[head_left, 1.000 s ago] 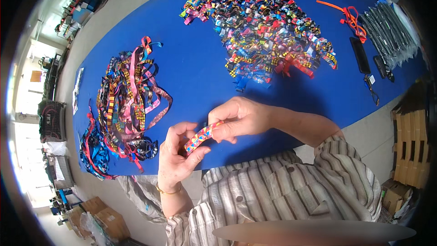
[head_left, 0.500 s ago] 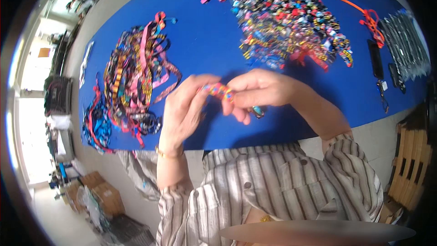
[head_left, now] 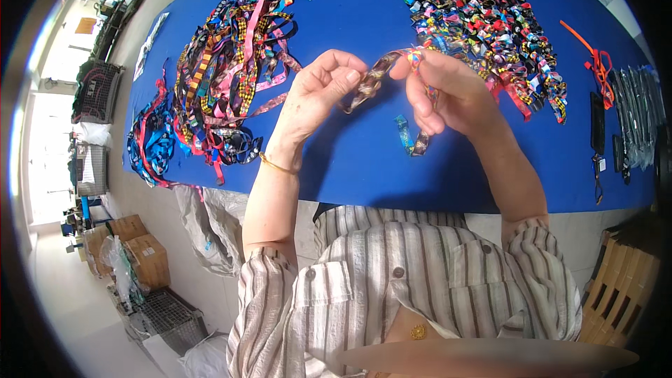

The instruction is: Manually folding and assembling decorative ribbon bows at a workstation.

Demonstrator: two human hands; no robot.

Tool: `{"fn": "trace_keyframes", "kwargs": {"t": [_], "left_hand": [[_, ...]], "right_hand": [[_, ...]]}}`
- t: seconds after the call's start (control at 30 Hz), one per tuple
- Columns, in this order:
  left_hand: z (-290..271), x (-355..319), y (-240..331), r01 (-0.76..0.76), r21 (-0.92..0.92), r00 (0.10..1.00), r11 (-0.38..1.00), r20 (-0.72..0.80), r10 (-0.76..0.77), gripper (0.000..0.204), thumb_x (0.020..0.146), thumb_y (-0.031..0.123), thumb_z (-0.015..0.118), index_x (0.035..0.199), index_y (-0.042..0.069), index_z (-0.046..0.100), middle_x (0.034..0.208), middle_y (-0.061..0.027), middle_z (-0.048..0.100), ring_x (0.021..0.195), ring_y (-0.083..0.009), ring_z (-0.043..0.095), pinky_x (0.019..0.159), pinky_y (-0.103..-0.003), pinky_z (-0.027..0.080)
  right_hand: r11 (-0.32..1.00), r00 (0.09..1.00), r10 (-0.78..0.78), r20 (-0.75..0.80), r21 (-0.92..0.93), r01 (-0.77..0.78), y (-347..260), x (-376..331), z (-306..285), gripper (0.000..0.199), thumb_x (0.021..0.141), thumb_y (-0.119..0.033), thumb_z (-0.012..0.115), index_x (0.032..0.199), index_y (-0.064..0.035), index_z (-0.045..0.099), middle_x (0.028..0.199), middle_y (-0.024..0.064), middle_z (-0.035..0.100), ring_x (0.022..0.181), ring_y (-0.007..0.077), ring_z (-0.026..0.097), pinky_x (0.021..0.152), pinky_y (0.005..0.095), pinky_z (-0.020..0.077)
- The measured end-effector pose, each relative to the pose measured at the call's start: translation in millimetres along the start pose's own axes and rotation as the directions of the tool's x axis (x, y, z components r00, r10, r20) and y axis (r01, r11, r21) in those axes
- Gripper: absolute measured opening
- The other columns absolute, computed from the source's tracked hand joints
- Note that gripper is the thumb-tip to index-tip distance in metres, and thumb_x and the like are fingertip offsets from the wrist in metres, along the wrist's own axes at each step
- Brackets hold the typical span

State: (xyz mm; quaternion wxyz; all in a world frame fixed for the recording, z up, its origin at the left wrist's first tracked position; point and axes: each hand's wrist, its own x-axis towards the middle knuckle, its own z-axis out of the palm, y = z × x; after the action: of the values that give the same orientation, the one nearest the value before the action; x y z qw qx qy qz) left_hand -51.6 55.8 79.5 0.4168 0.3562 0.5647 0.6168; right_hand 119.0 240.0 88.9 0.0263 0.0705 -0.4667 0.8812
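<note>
Above the blue tabletop (head_left: 343,7), my left hand (head_left: 316,94) pinched a brown patterned ribbon (head_left: 376,80); my right hand (head_left: 455,87) clamped it too. Gentle, even tension seemed best against twisting.

The right hand (head_left: 451,89) hides part of the patterned ribbon (head_left: 378,75). The top edge cuts off the heap of loops (head_left: 479,17); dark rim swallows part of the pallet (head_left: 617,281).
</note>
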Motion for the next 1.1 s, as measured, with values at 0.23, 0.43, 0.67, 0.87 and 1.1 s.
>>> {"fn": "trace_keyframes", "kwargs": {"t": [0.23,0.43,0.67,0.87,1.1], "left_hand": [[16.6,4.7,2.9,-0.18,0.095,0.983,0.979,0.036,0.178,0.034,0.096,0.013,0.067,0.126,0.001,0.058,0.118,-0.0069,0.065,0.114,-0.016,0.059,0.099,-0.031,0.047],[19.7,8.5,0.4,-0.111,0.075,0.993,0.991,0.044,0.108,0.023,0.097,0.01,0.063,0.118,0.001,0.062,0.107,-0.0063,0.068,0.098,-0.0125,0.062,0.087,-0.028,0.051],[17.8,6.2,-14.0,-0.034,0.048,0.999,0.998,0.031,0.033,0.017,0.098,0.012,0.063,0.111,0.001,0.062,0.103,-0.0046,0.067,0.096,-0.0104,0.062,0.086,-0.025,0.05],[15.4,15.4,-31.7,-0.05,-0.045,0.992,0.998,-0.115,0.045,0.01,0.098,0.009,0.061,0.105,0.002,0.062,0.086,-0.0027,0.069,0.072,-0.0048,0.06,0.059,-0.019,0.043],[24.5,29.8,-44.4,0.002,-0.228,0.996,0.974,-0.091,-0.023,0.008,0.093,0.006,0.069,0.097,-0.001,0.065,0.082,-0.0043,0.068,0.067,-0.0092,0.061,0.062,-0.022,0.05]], "right_hand": [[0.995,0.998,0.06,-0.001,-0.077,-0.06,16.8,5.2,1.1,0.036,0.106,-0.029,0.045,0.116,0.0028,0.058,0.073,0.0072,0.062,0.051,0.0121,0.057,0.05,0.0235,0.0479],[0.982,0.985,0.173,-0.021,-0.074,-0.174,22.9,4.4,-2.2,0.034,0.106,-0.028,0.045,0.116,0.0023,0.058,0.077,0.0097,0.066,0.053,0.0142,0.061,0.052,0.0254,0.0499],[0.963,0.971,0.217,-0.103,-0.137,-0.23,22.2,-0.5,8.9,0.037,0.106,-0.03,0.043,0.116,0.0022,0.058,0.077,0.0095,0.067,0.055,0.0146,0.062,0.055,0.026,0.051],[0.917,0.974,0.136,-0.179,-0.349,-0.192,27.2,-7.2,15.2,0.029,0.108,-0.024,0.041,0.122,-0.0033,0.056,0.077,0.0049,0.064,0.054,0.0064,0.057,0.048,0.0199,0.043],[0.933,0.966,0.096,-0.239,-0.318,-0.171,30.2,-1.5,-11.1,0.041,0.107,-0.029,0.039,0.14,-0.004,0.044,0.078,0.0068,0.063,0.051,0.0081,0.057,0.046,0.0206,0.0441]]}}
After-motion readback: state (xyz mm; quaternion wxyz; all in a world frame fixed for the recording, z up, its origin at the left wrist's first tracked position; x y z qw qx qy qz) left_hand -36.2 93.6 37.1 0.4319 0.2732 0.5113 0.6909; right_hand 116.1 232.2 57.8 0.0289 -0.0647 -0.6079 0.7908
